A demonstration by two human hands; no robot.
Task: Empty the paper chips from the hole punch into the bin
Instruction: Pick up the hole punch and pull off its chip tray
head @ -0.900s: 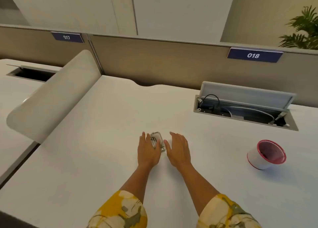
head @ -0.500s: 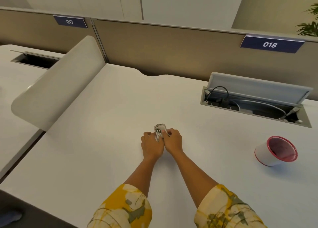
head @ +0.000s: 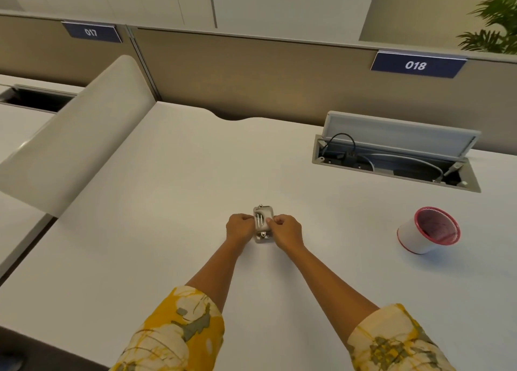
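A small silver hole punch [head: 262,225] lies on the white desk [head: 167,202], its underside with metal parts facing up. My left hand [head: 240,228] grips its left side with curled fingers. My right hand [head: 286,230] pinches its right edge. A small white bin with a red rim [head: 428,234] stands on the desk to the right, tilted toward me, well apart from both hands. No paper chips are visible.
An open cable box [head: 397,163] with wires is set into the desk at the back right, its lid raised. A curved white divider [head: 75,152] rises on the left. A beige partition [head: 251,77] closes off the back.
Both hands went from lying flat beside the hole punch to closing on it from either side. The punch now sits between curled fingers.
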